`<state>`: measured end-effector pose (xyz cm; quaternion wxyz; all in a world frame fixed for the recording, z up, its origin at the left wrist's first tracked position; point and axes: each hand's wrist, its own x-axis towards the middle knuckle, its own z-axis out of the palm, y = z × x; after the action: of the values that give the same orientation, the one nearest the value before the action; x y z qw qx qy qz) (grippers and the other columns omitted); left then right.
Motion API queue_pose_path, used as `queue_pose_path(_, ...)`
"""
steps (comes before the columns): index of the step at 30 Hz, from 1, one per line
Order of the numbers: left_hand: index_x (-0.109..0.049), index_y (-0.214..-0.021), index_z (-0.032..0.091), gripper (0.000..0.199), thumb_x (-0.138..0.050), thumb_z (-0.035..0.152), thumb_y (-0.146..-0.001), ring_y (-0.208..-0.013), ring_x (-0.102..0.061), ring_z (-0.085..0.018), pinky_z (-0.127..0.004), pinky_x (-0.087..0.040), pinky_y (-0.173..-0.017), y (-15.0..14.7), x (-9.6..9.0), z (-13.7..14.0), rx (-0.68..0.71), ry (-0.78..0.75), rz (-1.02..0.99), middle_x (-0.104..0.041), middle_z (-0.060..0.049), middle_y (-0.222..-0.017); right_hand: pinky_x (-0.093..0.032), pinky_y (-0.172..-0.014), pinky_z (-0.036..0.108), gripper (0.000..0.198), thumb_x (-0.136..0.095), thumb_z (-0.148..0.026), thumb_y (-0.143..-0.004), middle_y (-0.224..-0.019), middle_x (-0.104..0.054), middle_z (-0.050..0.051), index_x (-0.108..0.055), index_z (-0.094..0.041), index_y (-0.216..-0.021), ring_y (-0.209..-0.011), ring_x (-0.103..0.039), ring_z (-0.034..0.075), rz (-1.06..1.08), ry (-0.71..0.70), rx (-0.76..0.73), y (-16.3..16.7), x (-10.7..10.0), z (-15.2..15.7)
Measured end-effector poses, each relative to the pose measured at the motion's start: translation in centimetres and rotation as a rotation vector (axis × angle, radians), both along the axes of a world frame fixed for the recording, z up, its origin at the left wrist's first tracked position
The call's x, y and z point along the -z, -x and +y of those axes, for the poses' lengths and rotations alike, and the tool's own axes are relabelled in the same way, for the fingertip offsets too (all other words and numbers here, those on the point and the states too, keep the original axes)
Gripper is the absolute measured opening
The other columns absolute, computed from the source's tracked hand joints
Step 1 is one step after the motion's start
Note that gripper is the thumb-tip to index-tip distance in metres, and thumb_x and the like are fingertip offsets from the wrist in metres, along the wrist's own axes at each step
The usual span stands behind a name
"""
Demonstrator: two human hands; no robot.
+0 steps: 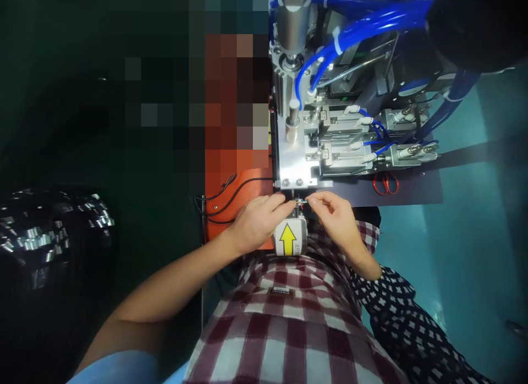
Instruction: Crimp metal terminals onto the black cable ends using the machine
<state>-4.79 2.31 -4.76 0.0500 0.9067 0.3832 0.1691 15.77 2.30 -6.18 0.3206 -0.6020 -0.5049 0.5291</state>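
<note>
Thin coloured wires (302,202) run between the fingertips of my two hands, just in front of the metal machine (293,163). My left hand (262,216) comes in from the left, its thumb and fingers pinched at the left end of the wires. From the right, my right hand (333,213) pinches the other end between thumb and forefinger. The wire ends are too small to make out. Right below the fingertips sits a white block with a yellow arrow (288,240).
An orange surface (256,177) with black cables (243,186) lies left of the machine. Pneumatic cylinders (346,158) and blue air hoses (371,21) fill the upper right. Red-handled scissors (385,184) lie on the dark board (421,191). A checked apron (284,329) covers my lap.
</note>
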Motion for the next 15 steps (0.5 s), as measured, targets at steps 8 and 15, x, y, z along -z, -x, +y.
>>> queue_pose_path(8, -0.066, -0.111, 0.014, 0.032, -0.038, 0.016, -0.097, -0.069, -0.060, -0.017, -0.028, -0.051, -0.063, 0.0, 0.0, 0.0, 0.003, 0.018, -0.012, -0.063, -0.007, -0.084, -0.027, -0.046, 0.023, 0.021, -0.072, -0.037, -0.076, -0.058, -0.050, -0.004, -0.067, -0.016, -0.077, -0.048, -0.037, 0.007, 0.318, 0.241, 0.061, 0.4, 0.6, 0.0)
queue_pose_path(15, -0.065, -0.113, 0.014, 0.032, -0.039, 0.016, -0.097, -0.073, -0.062, -0.017, -0.029, -0.053, -0.067, 0.2, 0.2, -0.1, 0.014, 0.043, -0.007, -0.063, -0.008, -0.086, -0.030, -0.048, 0.023, 0.019, -0.071, -0.035, -0.078, -0.058, -0.050, -0.004, -0.066, -0.017, -0.081, -0.050, -0.040, 0.008, 0.374, 0.225, 0.044, 0.3, 1.3, -0.1)
